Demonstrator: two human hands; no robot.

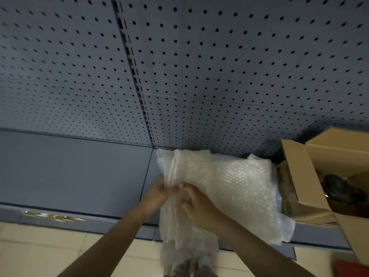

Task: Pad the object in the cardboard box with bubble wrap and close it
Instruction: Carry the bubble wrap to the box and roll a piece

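A sheet of clear bubble wrap [185,168] is bunched between both hands above the shelf's front edge; its lower end hangs down past the shelf. My left hand [159,192] pinches it from the left and my right hand [197,204] grips it from the right, fingers touching. A stack of more bubble wrap [245,186] lies flat on the shelf behind it. At the right stands the open cardboard box [299,176] with its flaps up. A dark rounded object [341,188] lies inside it.
The grey metal shelf [69,170] runs left from the wrap, backed by a grey pegboard wall [199,66]. Beige floor tiles [40,248] lie below the shelf edge. Something red [351,268] shows at the bottom right corner.
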